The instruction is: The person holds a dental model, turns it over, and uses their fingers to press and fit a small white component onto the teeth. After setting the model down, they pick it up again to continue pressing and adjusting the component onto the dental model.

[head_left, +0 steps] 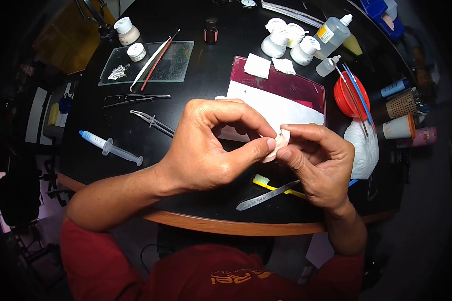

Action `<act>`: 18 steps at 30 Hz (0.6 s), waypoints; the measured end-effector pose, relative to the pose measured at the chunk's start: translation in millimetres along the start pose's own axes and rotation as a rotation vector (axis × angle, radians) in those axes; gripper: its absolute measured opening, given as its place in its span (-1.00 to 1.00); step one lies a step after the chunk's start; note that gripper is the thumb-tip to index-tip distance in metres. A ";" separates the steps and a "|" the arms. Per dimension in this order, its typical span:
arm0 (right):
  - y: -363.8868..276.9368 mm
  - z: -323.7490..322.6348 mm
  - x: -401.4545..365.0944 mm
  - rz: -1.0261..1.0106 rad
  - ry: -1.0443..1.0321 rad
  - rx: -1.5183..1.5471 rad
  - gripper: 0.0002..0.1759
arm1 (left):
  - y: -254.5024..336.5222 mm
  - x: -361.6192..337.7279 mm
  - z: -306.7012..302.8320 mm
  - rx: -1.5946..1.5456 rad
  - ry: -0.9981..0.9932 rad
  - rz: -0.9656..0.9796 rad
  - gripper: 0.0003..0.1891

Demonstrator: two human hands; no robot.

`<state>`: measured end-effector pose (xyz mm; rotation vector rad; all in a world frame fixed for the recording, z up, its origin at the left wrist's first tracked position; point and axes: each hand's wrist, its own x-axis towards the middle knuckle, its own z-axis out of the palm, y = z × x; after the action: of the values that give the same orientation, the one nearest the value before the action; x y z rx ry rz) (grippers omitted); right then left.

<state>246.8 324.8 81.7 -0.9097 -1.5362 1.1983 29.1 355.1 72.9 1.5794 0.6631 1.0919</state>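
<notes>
Between my two hands is a small pale, pinkish-white piece (282, 139), perhaps a dental cast; fingers cover much of it. My left hand (221, 145) pinches its left side between thumb and index finger. On the other side, my right hand (319, 158) grips it with thumb and fingertips. Just below, a yellow toothbrush (266, 184) and a grey metal scalpel handle (262, 199) lie crossing under my right hand. Behind the piece, a white paper sheet (266, 103) lies on a dark red glass plate (299, 85).
On the left are a syringe (108, 145), tweezers (130, 97), a metal clamp (153, 123) and a glass slab (176, 62) with two thin tools. White jars (274, 44), a dropper bottle (332, 37), a red bowl (345, 100) and a crumpled tissue (364, 155) stand or lie right.
</notes>
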 end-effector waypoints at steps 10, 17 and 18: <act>-0.2 -0.7 0.1 0.000 -0.001 -0.033 -0.69 | 1.9 0.2 -1.7 0.071 0.001 0.033 -0.91; -1.2 -0.6 0.3 -0.014 0.004 -0.040 -0.70 | 3.2 -0.2 0.0 0.037 0.011 -0.009 -0.91; -0.8 -0.7 0.2 -0.018 0.004 -0.040 -0.70 | 3.1 -0.2 0.1 0.034 0.014 -0.005 -0.91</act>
<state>247.4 324.9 82.6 -0.9224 -1.5666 1.1563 28.8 354.0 75.8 1.5995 0.6980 1.0942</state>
